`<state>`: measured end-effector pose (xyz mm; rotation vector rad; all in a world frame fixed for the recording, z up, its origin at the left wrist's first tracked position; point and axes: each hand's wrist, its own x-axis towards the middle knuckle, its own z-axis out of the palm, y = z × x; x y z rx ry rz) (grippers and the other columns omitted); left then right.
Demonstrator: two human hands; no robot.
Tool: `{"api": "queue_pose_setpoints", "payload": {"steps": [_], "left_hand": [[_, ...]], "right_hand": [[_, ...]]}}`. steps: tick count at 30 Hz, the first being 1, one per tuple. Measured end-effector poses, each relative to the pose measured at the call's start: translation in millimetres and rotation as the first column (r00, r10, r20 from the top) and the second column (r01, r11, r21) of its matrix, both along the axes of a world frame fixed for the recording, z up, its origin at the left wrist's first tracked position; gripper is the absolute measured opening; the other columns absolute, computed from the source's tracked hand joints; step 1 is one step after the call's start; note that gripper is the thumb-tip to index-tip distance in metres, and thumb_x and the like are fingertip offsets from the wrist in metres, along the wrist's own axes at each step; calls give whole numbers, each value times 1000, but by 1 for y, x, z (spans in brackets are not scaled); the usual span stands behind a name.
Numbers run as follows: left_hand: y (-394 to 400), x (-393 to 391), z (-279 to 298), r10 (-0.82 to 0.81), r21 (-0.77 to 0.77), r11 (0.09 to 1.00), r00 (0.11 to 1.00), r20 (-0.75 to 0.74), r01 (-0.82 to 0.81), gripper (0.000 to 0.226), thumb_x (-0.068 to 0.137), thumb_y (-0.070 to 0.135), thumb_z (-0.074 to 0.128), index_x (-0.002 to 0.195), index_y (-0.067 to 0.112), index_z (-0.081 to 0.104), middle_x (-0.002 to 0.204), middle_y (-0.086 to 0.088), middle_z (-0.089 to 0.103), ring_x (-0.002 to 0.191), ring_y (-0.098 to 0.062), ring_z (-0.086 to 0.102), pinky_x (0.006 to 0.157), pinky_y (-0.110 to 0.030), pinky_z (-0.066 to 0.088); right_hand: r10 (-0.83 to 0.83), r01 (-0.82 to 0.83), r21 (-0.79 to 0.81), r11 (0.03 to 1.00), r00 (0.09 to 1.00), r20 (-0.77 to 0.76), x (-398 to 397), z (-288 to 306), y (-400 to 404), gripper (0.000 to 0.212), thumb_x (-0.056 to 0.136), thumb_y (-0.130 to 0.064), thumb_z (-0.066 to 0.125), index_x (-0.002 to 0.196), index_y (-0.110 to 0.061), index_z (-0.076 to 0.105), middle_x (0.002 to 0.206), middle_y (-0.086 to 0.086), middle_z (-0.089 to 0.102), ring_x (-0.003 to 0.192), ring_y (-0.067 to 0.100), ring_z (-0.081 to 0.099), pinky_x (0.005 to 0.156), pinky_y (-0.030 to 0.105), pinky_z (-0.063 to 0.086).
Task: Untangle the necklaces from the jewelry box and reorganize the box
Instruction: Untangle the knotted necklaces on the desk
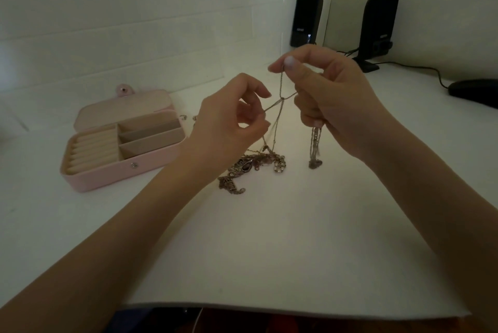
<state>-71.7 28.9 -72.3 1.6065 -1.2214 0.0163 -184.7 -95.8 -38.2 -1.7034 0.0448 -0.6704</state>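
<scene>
One pink jewelry box (118, 149) lies open near the table's (269, 252) left edge. My left hand (231, 119) pinches one strand of the necklaces (280, 98) above the tangled pile (250, 168) at mid-table; my right hand (323, 90) pinches another strand, fingers curled round hanging chains. Two black speakers (307, 18) and one mouse (474, 91) occupy the far right corner.

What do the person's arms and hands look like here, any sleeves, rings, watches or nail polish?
Both forearms are bare up to the frame's edge, with no sleeves in view. No watch, bracelet or ring shows on the left hand or the right hand. The right hand's thumbnail carries a pale, whitish polish; the left hand's nails look short, and the dim light hides whether they are painted.
</scene>
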Motion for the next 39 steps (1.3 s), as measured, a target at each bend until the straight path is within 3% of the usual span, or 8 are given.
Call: {"api": "queue_pose_setpoints", "payload": {"steps": [2, 5, 11, 18, 21, 30, 34, 39], "left_hand": [[-1, 3, -1, 53, 25, 998, 998, 28, -53, 33, 82, -3, 58, 89, 30, 57, 79, 6, 52, 74, -26, 64, 72, -43, 56], [-2, 8, -1, 108, 47, 993, 994, -6, -108, 30, 86, 0, 56, 85, 29, 62, 83, 0, 50, 64, -21, 60, 61, -27, 54], [-5, 14, 6, 99, 71, 995, 883, -459, -74, 19, 97, 18, 50, 86, 14, 65, 60, 9, 54, 42, -11, 41, 36, -19, 32], [0, 23, 13, 34, 53, 999, 759, -651, 1, 62, 100, 50, 29, 58, 18, 62, 40, 3, 31, 32, -10, 21, 35, -13, 18], [3, 26, 17, -32, -39, 999, 639, -769, 4, 60, 100, 53, 24, 60, 14, 49, 38, 6, 21, 29, -6, 16, 36, -8, 16], [9, 27, 21, -47, -102, 992, 537, -842, -73, 55, 103, 45, 20, 59, 16, 37, 35, 7, 19, 26, -5, 13, 38, -3, 16], [11, 25, 22, 97, 67, 995, 640, -762, -70, 51, 103, 38, 31, 58, 15, 41, 36, 7, 21, 27, -6, 14, 36, -5, 14], [15, 25, 22, 191, 374, 926, 916, -352, -50, 26, 83, 16, 59, 58, 9, 63, 39, 3, 29, 35, -12, 21, 36, -14, 17]], "right_hand": [[17, -17, 16, 1000, 1000, 13, -1, 1, 0, 16, 96, -23, 51, 93, -15, 64, 45, -8, 27, 40, 9, 19, 39, 22, 23], [47, -48, 46, 998, 998, 36, -3, 3, -2, 16, 96, -24, 50, 92, -16, 63, 47, -6, 24, 41, 11, 17, 39, 22, 22], [58, -58, 20, 998, 998, 21, -11, 9, -13, 18, 93, -29, 51, 93, -17, 64, 48, -6, 24, 43, 11, 16, 40, 23, 19], [-141, 141, 91, 986, 990, 2, -21, 5, -39, 19, 99, -23, 47, 95, -15, 63, 47, -7, 26, 41, 8, 19, 39, 21, 19], [-181, 183, 83, 980, 983, -24, -26, 0, -45, 19, 99, -22, 47, 93, -16, 64, 48, -6, 25, 41, 9, 18, 39, 21, 19], [-247, 245, 113, 963, 969, 0, -32, -4, -45, 17, 98, -25, 50, 92, -16, 64, 48, -6, 24, 41, 8, 18, 39, 20, 19], [-299, 293, 176, 940, 954, 7, -34, -2, -47, 18, 99, -25, 49, 91, -17, 62, 47, -8, 25, 41, 7, 18, 39, 19, 18], [-311, 306, 185, 934, 950, -2, -36, 0, -47, 20, 101, -22, 45, 87, -17, 59, 45, -10, 27, 39, 7, 19, 39, 21, 18]]}}
